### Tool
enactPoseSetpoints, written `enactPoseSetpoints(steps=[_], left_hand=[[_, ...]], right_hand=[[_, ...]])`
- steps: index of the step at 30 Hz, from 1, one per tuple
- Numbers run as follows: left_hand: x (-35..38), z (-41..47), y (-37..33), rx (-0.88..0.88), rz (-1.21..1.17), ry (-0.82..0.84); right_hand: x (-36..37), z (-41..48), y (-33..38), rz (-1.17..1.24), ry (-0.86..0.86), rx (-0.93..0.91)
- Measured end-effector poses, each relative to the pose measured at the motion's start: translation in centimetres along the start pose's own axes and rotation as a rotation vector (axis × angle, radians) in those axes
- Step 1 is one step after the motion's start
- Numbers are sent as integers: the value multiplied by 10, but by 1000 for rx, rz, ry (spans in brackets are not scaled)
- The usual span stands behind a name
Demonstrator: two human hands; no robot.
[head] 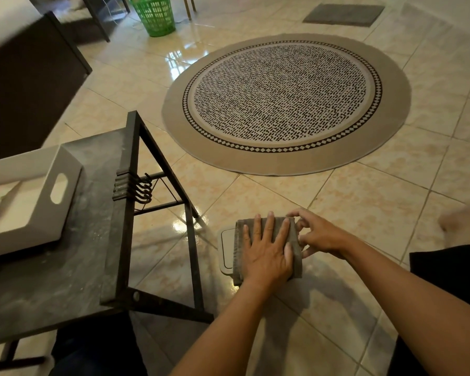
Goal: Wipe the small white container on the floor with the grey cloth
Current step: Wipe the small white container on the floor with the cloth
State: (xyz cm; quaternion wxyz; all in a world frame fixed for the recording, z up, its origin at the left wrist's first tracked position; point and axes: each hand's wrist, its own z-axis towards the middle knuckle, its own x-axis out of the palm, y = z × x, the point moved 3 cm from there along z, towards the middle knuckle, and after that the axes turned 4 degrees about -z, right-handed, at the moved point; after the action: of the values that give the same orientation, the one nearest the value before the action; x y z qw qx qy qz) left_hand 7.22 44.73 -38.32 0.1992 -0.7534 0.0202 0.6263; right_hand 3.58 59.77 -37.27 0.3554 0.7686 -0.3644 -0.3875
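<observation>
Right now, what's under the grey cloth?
The small white container: only its left edge and lid corner show. The grey cloth covers the rest, with the left hand flat on top and the right hand at the cloth's right edge.

Glossy beige floor (364,202) tiles fill the frame, throwing back bright light patches near the top centre and lower middle. A round rug (285,104) with a black-dashed centre and tan border lies in the upper middle. A grey mat (343,14) sits at the upper right, a green basket (154,14) at the top centre. At lower left stands a dark metal-framed table (92,226) carrying a white tray (25,202). Dark furniture (25,85) occupies the upper left.
</observation>
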Motion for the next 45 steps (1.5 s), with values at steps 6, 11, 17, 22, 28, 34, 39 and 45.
enactPoseSetpoints(steps=[6, 11, 17, 22, 28, 34, 39, 45], left_hand=[[1, -2, 15, -168, 2, -40], [3, -1, -1, -162, -31, 1], [0, -1, 4, -222, -30, -2], [4, 2, -6, -142, -32, 4], [-2, 1, 13, -244, -43, -16], [-3, 2, -1, -141, -40, 12], [-8, -1, 41, -237, -60, -51], [-2, -18, 31, -213, -68, -61]], right_hand=[[1, 1, -2, 1, -27, 1], [2, 1, 0, -1, -8, 3], [2, 1, -2, 1, -21, 1], [2, 0, 1, 2, 0, -8], [2, 1, -3, 11, -17, 3], [2, 1, 0, 15, 0, -5], [2, 0, -1, 5, -11, 9], [3, 0, -1, -3, -9, 4]])
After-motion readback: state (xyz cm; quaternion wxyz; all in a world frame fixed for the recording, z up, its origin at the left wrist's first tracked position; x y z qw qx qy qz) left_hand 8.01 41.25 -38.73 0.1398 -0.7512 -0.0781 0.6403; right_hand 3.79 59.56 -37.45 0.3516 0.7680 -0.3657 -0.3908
